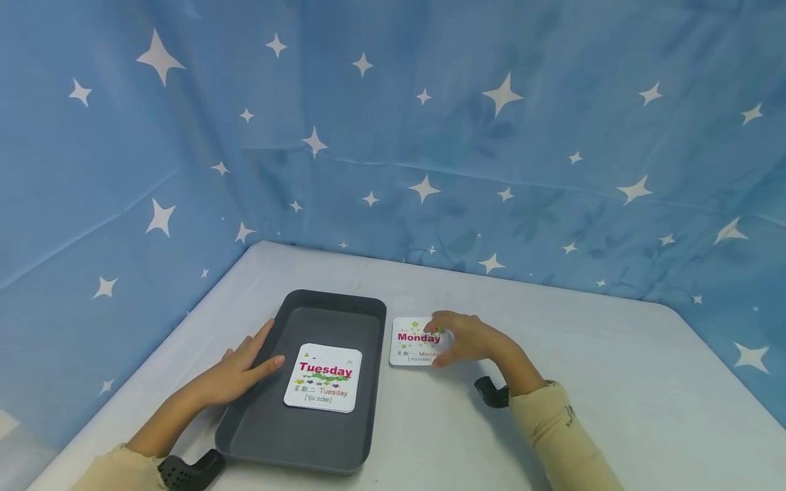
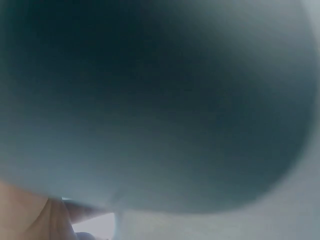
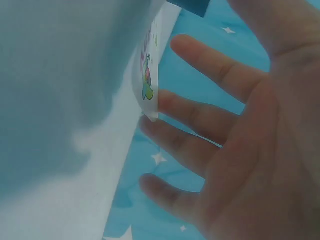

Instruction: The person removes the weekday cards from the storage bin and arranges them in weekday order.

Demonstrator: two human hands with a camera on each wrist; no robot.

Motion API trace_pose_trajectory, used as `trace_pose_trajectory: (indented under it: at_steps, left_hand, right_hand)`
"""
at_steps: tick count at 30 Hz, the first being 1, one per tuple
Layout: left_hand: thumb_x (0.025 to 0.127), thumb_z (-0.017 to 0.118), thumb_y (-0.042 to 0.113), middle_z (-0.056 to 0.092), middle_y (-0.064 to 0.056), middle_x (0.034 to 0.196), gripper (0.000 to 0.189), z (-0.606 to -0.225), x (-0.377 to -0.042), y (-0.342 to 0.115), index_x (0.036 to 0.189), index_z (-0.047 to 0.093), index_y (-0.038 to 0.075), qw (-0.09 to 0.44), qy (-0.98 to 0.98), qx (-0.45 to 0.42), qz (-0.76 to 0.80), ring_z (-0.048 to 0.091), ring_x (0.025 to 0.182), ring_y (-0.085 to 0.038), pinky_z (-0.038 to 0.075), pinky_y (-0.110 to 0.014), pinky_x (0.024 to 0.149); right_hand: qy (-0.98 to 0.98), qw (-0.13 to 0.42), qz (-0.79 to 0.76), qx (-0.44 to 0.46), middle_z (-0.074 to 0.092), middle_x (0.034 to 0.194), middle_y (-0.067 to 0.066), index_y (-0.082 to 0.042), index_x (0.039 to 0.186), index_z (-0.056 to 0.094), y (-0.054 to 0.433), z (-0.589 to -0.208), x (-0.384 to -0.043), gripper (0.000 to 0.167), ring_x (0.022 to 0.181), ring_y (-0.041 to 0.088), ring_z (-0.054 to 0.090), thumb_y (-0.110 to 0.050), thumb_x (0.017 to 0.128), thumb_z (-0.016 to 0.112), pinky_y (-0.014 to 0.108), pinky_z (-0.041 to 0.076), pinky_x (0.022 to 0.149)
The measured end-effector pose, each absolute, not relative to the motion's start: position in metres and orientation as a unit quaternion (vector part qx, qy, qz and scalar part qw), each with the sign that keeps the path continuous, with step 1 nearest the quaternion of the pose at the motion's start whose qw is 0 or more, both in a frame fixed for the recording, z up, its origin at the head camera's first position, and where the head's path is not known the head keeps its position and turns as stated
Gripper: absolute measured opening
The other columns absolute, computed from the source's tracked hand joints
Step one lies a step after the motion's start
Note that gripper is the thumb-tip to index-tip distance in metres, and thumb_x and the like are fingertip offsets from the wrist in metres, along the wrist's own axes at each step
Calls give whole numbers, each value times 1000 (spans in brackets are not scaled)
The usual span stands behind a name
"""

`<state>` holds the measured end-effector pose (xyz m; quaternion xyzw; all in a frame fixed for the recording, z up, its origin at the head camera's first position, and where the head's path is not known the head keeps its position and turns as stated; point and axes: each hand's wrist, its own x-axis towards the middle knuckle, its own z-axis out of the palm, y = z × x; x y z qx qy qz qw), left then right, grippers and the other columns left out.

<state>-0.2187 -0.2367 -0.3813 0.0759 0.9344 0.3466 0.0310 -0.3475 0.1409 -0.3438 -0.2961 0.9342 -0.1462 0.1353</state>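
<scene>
A dark grey tray (image 1: 291, 443) lies on the white table, and a white square "Tuesday" card (image 1: 322, 378) sits inside it. My left hand (image 1: 230, 378) rests at the tray's left rim, its fingers extended along the edge and the thumb reaching over the inside. Just right of the tray lies a white "Monday" card (image 1: 408, 346) with a pink word and small stars. Over that card's right side is my right hand (image 1: 469, 339), thumb by the near edge. In the right wrist view the fingers are spread, with fingertips (image 3: 167, 101) right at the card's edge (image 3: 150, 80).
Blue cloth (image 1: 430, 136) with white stars hangs behind and to the left of the table (image 1: 614, 368). A black wrist device (image 1: 193, 470) is on the left wrist and another (image 1: 492, 393) on the right. The tray's dark outer wall (image 2: 175, 125) fills most of the left wrist view.
</scene>
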Motion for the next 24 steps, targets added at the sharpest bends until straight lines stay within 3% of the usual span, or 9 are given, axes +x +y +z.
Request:
trace_pose_trajectory:
  at_steps: [15, 24]
  left_hand:
    - [95, 41, 42, 11, -31, 148, 74, -386, -219, -236, 146, 6, 1, 13, 935, 73, 347, 6, 130, -57, 0, -74, 95]
    - [95, 42, 41, 10, -31, 148, 74, -384, -217, -236, 146, 6, 1, 12, 934, 80, 347, 6, 130, -58, 0, -74, 95]
  right_hand:
    - [936, 140, -113, -302, 42, 139, 7, -20, 123, 54, 136, -354, -347, 61, 122, 28, 43, -35, 69, 78, 57, 29, 100]
    - [942, 156, -94, -283, 36, 144, 8, -21, 129, 50, 133, -357, -346, 68, 127, 32, 38, -36, 69, 78, 59, 27, 101]
